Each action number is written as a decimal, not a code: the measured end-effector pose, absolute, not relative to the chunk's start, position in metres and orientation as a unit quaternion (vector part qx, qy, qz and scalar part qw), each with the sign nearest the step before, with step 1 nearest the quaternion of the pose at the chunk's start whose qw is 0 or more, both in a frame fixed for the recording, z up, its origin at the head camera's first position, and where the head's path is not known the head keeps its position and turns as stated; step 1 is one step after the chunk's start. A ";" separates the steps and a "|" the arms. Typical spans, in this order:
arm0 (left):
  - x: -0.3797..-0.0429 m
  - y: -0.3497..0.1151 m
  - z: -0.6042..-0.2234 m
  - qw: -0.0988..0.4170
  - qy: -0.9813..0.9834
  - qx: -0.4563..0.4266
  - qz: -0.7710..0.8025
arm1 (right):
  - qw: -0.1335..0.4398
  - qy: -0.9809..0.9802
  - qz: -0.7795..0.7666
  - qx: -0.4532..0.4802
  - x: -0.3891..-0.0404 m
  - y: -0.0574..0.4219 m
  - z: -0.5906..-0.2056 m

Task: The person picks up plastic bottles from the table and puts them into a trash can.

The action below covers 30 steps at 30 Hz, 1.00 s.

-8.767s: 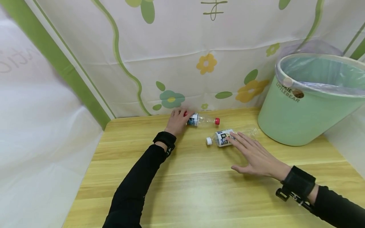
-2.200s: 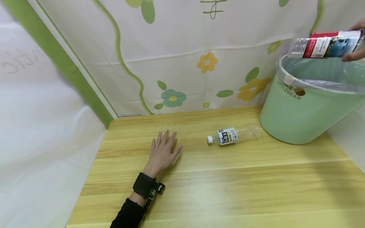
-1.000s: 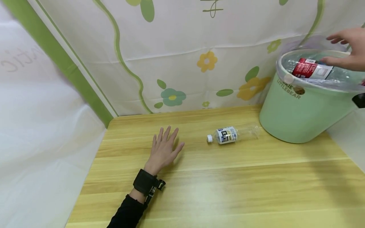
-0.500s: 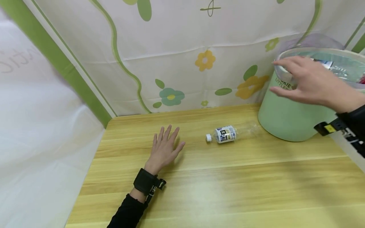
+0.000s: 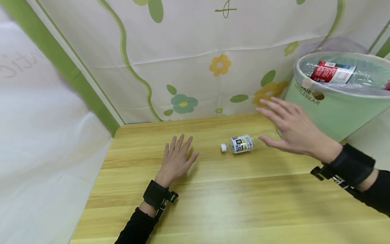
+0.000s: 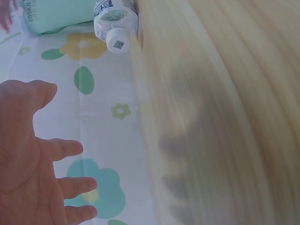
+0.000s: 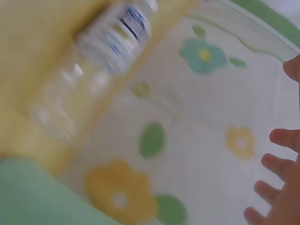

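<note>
On the wooden table lies a clear plastic bottle [image 5: 241, 144] with a white cap and a white label, its cap end toward my left hand. My left hand [image 5: 175, 162] is spread with straight fingers over the table, to the left of the bottle, holding nothing. Fingers apart, my right hand [image 5: 292, 128] hovers over the bottle's base end, partly hiding it in the head view. The right wrist view shows the same bottle [image 7: 115, 40] blurred, well off from the fingers. A second bottle [image 5: 332, 72] with a red and white label lies inside the lined green bin.
The green bin [image 5: 327, 108] stands at the table's back right, with a clear bag over its rim. A bit of red shows at the bin's right side. Behind the table hangs a white curtain [image 5: 182, 67] with flowers; white cloth [image 5: 45, 152] hangs at the left.
The red-labelled bottle has gone from my right hand into the bin. That hand has since come left and down from the bin to the white-capped bottle. My left hand has stayed nearly still lately.
</note>
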<state>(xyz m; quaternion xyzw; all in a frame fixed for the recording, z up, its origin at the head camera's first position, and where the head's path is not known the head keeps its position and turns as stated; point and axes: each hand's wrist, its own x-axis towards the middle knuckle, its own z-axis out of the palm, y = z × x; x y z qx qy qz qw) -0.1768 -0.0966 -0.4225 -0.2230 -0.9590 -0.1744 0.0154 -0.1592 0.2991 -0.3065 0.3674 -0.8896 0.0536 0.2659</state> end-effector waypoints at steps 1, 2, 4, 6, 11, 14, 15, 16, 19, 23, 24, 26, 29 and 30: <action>-0.177 -0.096 -0.423 0.016 -0.959 -0.224 -0.175 | 0.254 -0.893 0.056 0.368 -0.158 0.297 -0.315; -0.177 -0.096 -0.423 0.015 -0.958 -0.226 -0.175 | 0.243 -0.895 0.058 0.369 -0.158 0.294 -0.324; -0.177 -0.095 -0.423 0.011 -0.958 -0.227 -0.175 | 0.226 -0.900 0.063 0.368 -0.156 0.291 -0.342; -0.177 -0.092 -0.423 0.006 -0.957 -0.230 -0.174 | 0.211 -0.905 0.063 0.364 -0.154 0.288 -0.358; -0.179 -0.082 -0.419 0.002 -0.956 -0.246 -0.161 | 0.176 -0.920 0.067 0.344 -0.149 0.281 -0.393; -0.181 -0.073 -0.415 -0.001 -0.953 -0.262 -0.153 | 0.164 -0.924 0.069 0.338 -0.146 0.278 -0.410; -0.182 -0.069 -0.414 -0.003 -0.952 -0.267 -0.151 | 0.160 -0.925 0.072 0.336 -0.145 0.277 -0.415; -0.183 -0.066 -0.413 -0.004 -0.950 -0.273 -0.150 | 0.157 -0.926 0.073 0.334 -0.144 0.275 -0.420; -0.187 -0.053 -0.411 -0.009 -0.948 -0.285 -0.142 | 0.147 -0.931 0.077 0.325 -0.140 0.273 -0.431; -0.194 -0.034 -0.412 -0.018 -0.946 -0.298 -0.125 | 0.137 -0.937 0.081 0.312 -0.137 0.273 -0.437; -0.195 -0.028 -0.412 -0.019 -0.946 -0.300 -0.123 | 0.135 -0.938 0.082 0.309 -0.137 0.273 -0.437; -0.199 -0.019 -0.414 -0.015 -0.943 -0.308 -0.123 | 0.132 -0.940 0.081 0.305 -0.136 0.273 -0.437; -0.204 -0.006 -0.418 -0.001 -0.940 -0.320 -0.119 | 0.129 -0.941 0.077 0.303 -0.136 0.273 -0.437; -0.206 -0.002 -0.420 0.005 -0.939 -0.325 -0.117 | 0.128 -0.942 0.076 0.302 -0.136 0.273 -0.437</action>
